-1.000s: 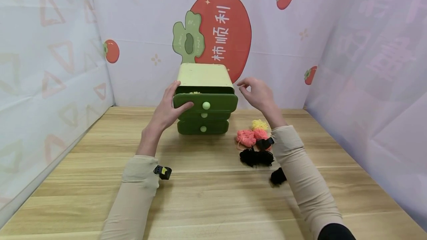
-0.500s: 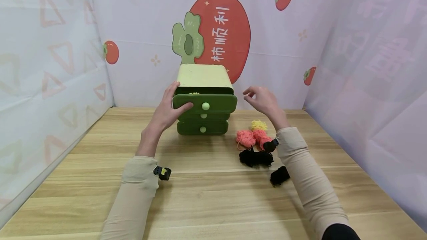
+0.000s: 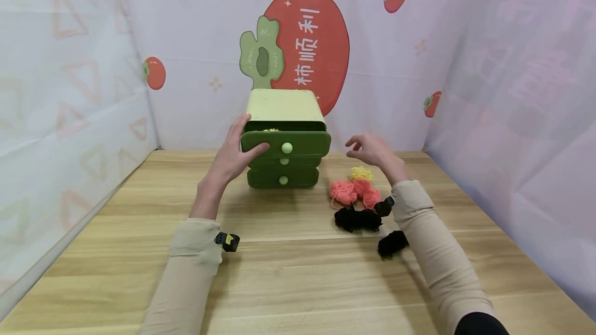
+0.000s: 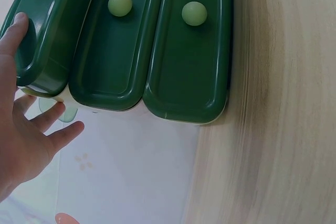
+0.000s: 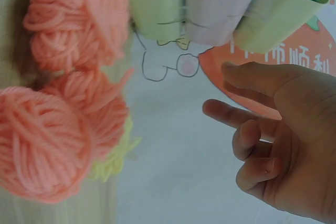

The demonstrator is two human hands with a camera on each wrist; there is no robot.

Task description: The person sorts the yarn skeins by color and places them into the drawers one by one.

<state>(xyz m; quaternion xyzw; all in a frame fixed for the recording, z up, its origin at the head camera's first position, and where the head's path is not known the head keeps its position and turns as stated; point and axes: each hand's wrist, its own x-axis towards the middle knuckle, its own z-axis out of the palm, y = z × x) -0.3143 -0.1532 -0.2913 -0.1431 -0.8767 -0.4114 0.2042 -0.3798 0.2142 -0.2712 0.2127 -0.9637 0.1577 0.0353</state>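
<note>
My left hand [image 3: 231, 152] grips the left end of the protruding top drawer [image 3: 302, 143]. In the left wrist view the thumb lies across its green front, with the other fingers spread behind and along the side. A bit of yellow yarn [image 3: 271, 130] shows above the drawer's front. My right hand [image 3: 371, 150] is held in the air right of the cabinet [image 3: 286, 105], fingers loosely bent and nothing between them. Below it on the table lie coral balls of yarn [image 3: 343, 192] and a yellow one [image 3: 361, 173].
Two black bundles of yarn [image 3: 357, 219] lie nearer me on the wooden table [image 3: 279, 283], the nearer one partly behind my right sleeve. The two lower drawers [image 3: 300, 178] sit under the top one. Printed cloth walls [image 3: 200, 102] stand at the back and sides.
My right hand has moved right and down, away from the cabinet, and more of the coral yarn and black bundle now shows. The left hand and the drawer have stayed in place.
</note>
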